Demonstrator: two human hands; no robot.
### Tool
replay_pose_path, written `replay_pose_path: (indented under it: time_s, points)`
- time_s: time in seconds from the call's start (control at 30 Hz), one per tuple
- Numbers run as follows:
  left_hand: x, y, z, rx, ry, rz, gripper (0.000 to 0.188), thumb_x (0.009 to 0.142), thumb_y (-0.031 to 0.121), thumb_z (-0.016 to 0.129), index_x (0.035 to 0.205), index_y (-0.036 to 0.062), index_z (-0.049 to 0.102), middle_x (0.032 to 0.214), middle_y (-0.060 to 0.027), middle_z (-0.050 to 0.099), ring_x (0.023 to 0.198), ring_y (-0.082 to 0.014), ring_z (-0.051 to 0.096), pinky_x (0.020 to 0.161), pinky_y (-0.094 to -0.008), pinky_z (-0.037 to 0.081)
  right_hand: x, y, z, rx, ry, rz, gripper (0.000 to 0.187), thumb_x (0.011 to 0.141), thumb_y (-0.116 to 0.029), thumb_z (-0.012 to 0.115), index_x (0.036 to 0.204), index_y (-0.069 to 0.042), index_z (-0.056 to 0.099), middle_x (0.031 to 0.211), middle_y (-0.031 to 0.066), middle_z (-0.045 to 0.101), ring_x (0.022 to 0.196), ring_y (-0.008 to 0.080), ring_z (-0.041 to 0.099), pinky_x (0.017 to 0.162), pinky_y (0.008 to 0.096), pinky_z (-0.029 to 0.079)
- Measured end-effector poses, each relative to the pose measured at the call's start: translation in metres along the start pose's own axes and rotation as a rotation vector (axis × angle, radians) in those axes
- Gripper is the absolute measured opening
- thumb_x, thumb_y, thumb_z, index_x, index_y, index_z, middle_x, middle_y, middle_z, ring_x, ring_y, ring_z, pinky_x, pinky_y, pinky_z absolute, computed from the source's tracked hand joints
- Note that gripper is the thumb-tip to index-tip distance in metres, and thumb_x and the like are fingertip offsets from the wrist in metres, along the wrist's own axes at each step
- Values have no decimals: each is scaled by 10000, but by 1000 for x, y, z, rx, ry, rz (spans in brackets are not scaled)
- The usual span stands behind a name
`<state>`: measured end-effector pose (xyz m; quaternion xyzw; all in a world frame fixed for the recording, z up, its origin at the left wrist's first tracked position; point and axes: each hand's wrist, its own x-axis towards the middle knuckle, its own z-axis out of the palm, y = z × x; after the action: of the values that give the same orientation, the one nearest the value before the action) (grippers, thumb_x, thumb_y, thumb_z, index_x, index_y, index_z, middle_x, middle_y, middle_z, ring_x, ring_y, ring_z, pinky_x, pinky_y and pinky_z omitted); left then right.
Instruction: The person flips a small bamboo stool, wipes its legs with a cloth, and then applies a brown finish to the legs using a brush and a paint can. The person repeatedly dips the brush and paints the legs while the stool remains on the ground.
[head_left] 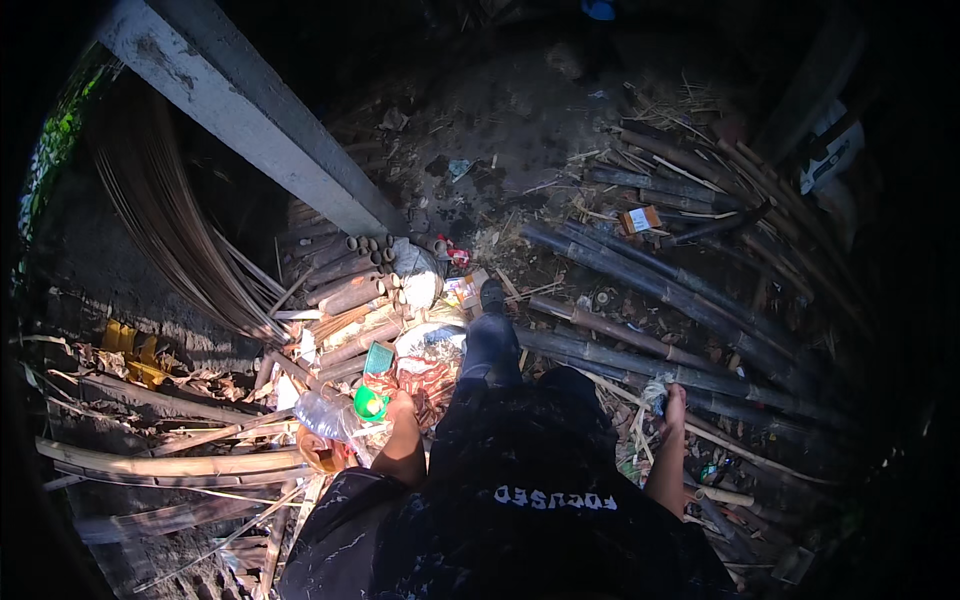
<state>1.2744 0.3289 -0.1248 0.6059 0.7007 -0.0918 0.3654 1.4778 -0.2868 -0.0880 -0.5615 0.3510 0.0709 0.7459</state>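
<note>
The right hand (675,408) has its fingers closed on a pale crumpled wad (657,391) near long dark bamboo poles (690,290), the left hand (401,410) adjoins a bright-green round cup (369,404) (finger closure cannot be determined), and littered dark ground (520,150) surrounds a square grey concrete post (255,125)

White lettering (556,498) across dark clothing (480,455)

my left hand (401,408) below the concrete post (255,125), fingertips unclear, my right hand (675,405) lower right of the post, pale wad (656,389) against it too blurred to name, blue thing (598,9) right of the post, edge-clipped
</note>
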Motion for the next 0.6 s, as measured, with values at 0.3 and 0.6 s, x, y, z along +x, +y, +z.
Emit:
replay_pose_path:
  time_s: [0.3, 0.6]
  points:
    - [98, 357, 12, -455, 453, 184, 465, 842, 402, 643, 1194, 98, 639, 1139, -121, 677, 933, -252, 643, 1021, -454, 369, 125, 46, 144, 400, 217, 254, 265, 882, -370, 606, 1028, -149, 607, 883, 7, 633, 746, 163, 608, 530, 295, 472]
    - [236, 730, -139, -671, 1040, 948, 702, 890, 345, 670, 1448, 44, 366, 1411, -327, 287, 1298, -448, 327, 1069, -470, 324, 367, 85, 462, 197, 9, 371, 229, 883, -396, 601, 964, -183, 625, 778, -4, 638, 630, 138, 576, 446, 294, 434]
